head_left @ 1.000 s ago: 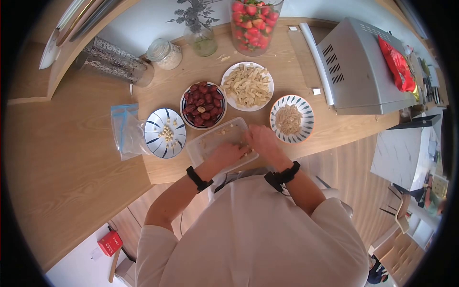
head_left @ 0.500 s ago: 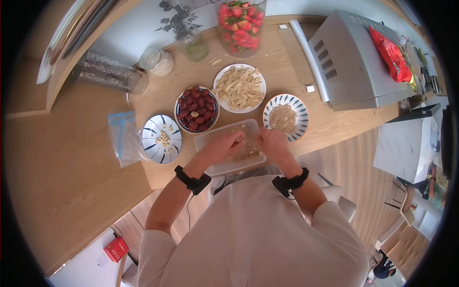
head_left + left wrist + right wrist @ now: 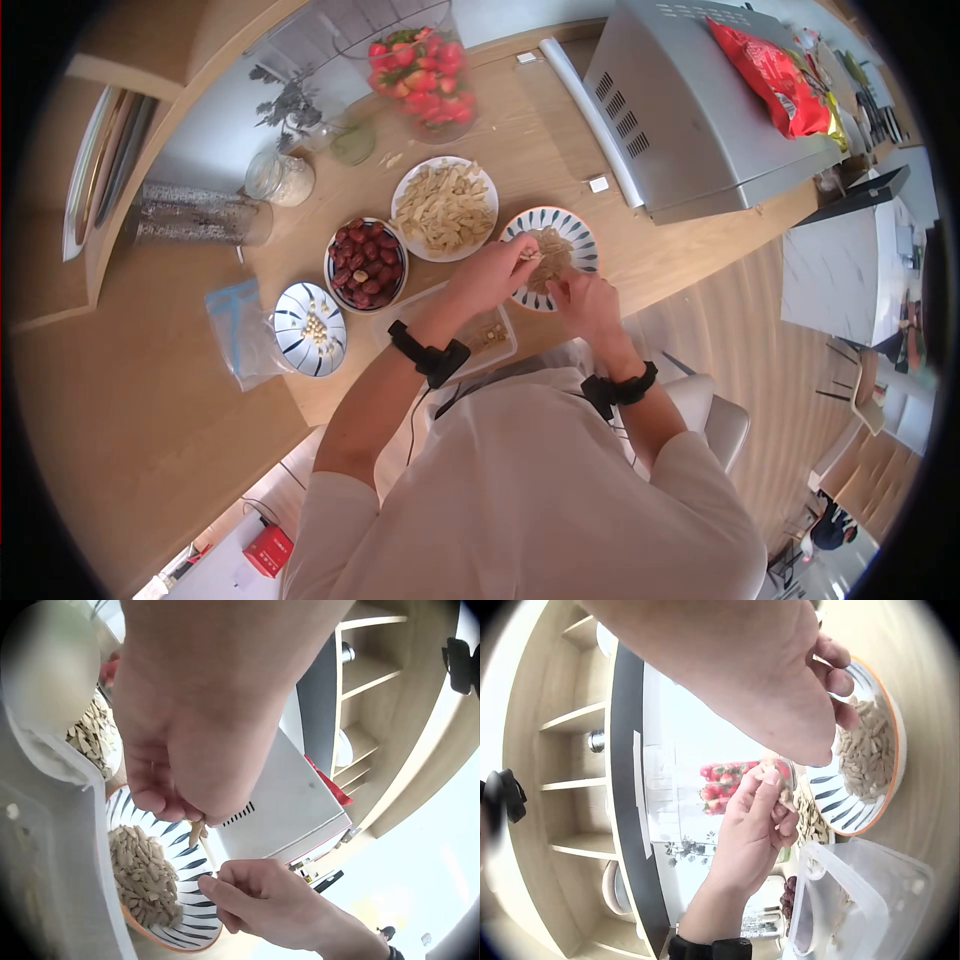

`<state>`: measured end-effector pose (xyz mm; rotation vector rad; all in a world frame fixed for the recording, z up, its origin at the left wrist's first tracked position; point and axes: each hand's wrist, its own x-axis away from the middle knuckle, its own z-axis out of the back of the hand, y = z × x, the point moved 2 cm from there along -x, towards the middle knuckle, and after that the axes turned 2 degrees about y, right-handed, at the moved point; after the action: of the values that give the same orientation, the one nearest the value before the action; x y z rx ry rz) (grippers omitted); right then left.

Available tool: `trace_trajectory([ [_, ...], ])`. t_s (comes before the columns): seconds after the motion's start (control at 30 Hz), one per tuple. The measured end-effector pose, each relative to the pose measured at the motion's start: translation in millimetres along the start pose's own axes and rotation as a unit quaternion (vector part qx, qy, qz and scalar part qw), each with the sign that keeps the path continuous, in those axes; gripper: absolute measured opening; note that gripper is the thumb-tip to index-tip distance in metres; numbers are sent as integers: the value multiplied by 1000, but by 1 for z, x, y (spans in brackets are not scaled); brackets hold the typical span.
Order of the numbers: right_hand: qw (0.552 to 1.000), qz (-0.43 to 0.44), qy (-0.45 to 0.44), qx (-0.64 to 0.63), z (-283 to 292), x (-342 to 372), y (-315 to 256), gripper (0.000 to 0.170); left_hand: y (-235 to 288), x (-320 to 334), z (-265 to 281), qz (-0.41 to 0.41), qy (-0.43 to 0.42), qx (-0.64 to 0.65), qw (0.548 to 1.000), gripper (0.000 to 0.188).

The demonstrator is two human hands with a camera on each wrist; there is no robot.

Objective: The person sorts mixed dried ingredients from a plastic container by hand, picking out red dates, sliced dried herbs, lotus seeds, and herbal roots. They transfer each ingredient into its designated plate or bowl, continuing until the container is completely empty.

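Over the left rim of the striped bowl (image 3: pixel 584 240), which holds pale flat pieces (image 3: pixel 142 877), my left hand (image 3: pixel 492 274) pinches small pale pieces (image 3: pixel 786 799) between thumb and fingers. My right hand (image 3: pixel 592 308) hovers at the bowl's near right edge, fingers loosely bent; in the left wrist view no piece shows between its thumb and fingers. A clear plastic box (image 3: pixel 508 350) with some small pieces inside lies below the left forearm, partly hidden by it.
Left of the bowl stand a plate of pale slices (image 3: pixel 445 210), a bowl of red dates (image 3: pixel 365 265) and a plate of small round pieces (image 3: pixel 313 330). Behind are a strawberry container (image 3: pixel 425 85) and a glass jar (image 3: pixel 280 180). A grey appliance (image 3: pixel 690 110) stands at right.
Both hands have left the plastic box for the striped bowl, the left one moving up and to the right. The head view has turned, shifting the dishes leftward.
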<state>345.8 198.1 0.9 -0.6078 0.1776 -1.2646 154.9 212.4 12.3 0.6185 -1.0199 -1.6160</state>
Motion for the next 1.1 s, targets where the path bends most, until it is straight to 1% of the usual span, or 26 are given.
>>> trace_trajectory([
  [0.07,1000,-12,3,-2,4,-1,8,25,2,-12,-7,-3,-4,-99,995,19],
  [0.1,1000,-14,4,-2,6,-2,12,25,3,-16,-10,-3,-6,-98,995,19],
  [0.17,1000,-17,-2,-10,9,-4,17,25,4,-22,-14,-9,-20,-154,988,18],
  [0.2,1000,-18,-2,-11,10,-5,20,25,5,-25,-16,-9,-22,-154,988,18],
  [0.27,1000,-26,-16,0,11,-7,24,25,7,-27,-18,15,-28,-180,983,15],
  [0.4,1000,-17,-24,-4,11,-13,30,24,2,-27,-19,17,-5,-170,985,15],
  [0.5,999,-12,-44,2,10,-18,30,23,-3,-26,-18,16,6,-170,985,16],
  [0.57,998,-9,-67,18,8,-22,29,21,-6,-24,-16,1,15,-165,986,15],
  [0.7,996,27,-72,47,-2,-30,32,18,-9,-20,-15,22,39,-166,985,13],
  [0.77,995,45,-74,43,-8,-35,28,14,-10,-18,-14,-8,66,-150,986,13],
  [0.8,995,48,-75,44,-12,-37,29,14,-11,-17,-13,-6,69,-150,986,13],
  [0.87,994,75,-62,47,-20,-40,29,6,-12,-14,-11,52,42,-135,989,11],
  [0.97,990,91,-71,78,-30,-44,27,6,-19,-12,-11,64,43,-140,987,9],
  [1.1,989,105,-74,74,-35,-47,26,6,-16,-7,-9,65,35,-176,982,8],
])
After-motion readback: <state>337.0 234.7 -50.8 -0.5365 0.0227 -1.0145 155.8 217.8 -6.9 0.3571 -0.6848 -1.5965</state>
